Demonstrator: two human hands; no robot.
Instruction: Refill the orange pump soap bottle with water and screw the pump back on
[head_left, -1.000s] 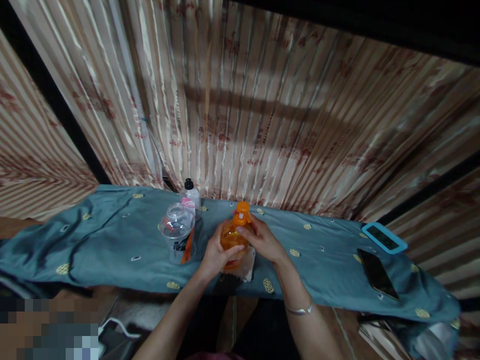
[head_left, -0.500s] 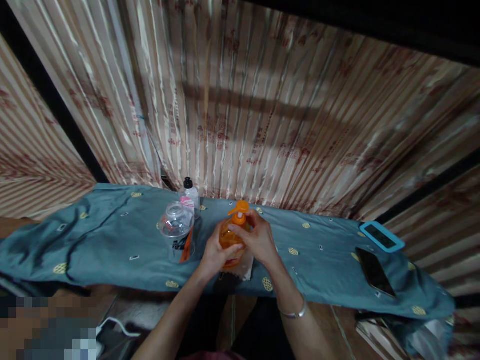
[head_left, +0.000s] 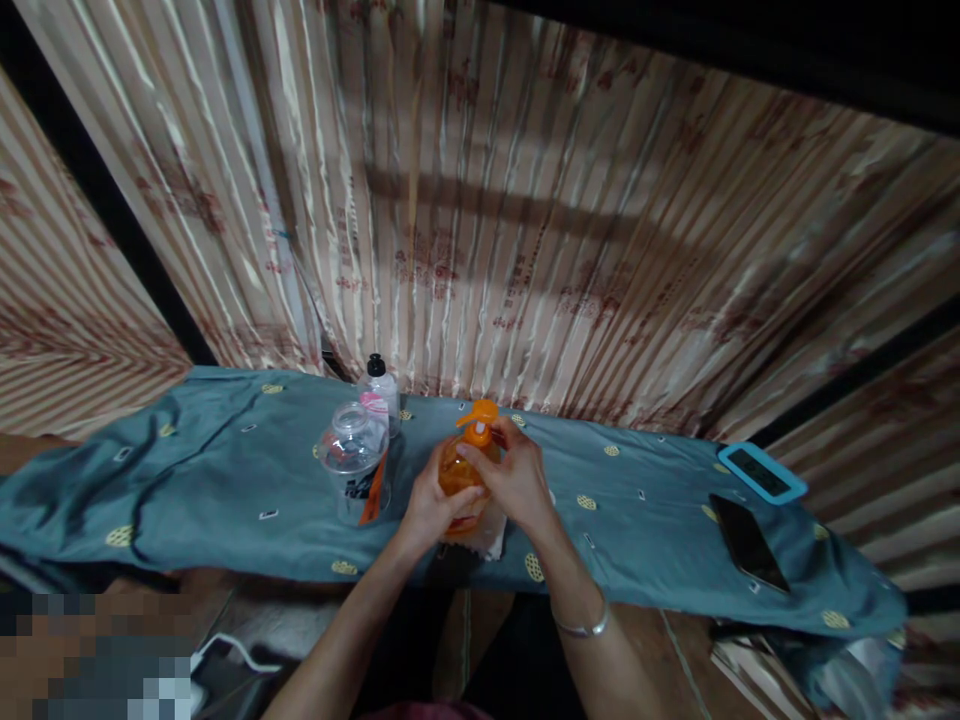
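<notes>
An orange pump bottle (head_left: 459,470) stands upright near the front edge of the cloth-covered table, its pump head (head_left: 480,412) at the top. My left hand (head_left: 433,503) is wrapped round the bottle's body from the left. With thumb and fingers, my right hand (head_left: 519,472) grips the collar just below the pump head. A pale cloth or wipe (head_left: 487,540) lies under and beside the bottle. To the left is a clear plastic cup (head_left: 352,470) with a domed lid and orange and black print. Behind the cup stands a clear bottle (head_left: 386,395) with a black cap.
A teal cloth (head_left: 225,470) with yellow pineapple prints covers the narrow table. At the right lie a dark phone (head_left: 750,542) and a blue-framed tablet-like device (head_left: 763,473). A patterned curtain (head_left: 480,250) hangs close behind. Dark poles (head_left: 112,210) flank the table.
Almost nothing differs. The pump head's spout has shifted very slightly, while both hands keep their places on the orange bottle.
</notes>
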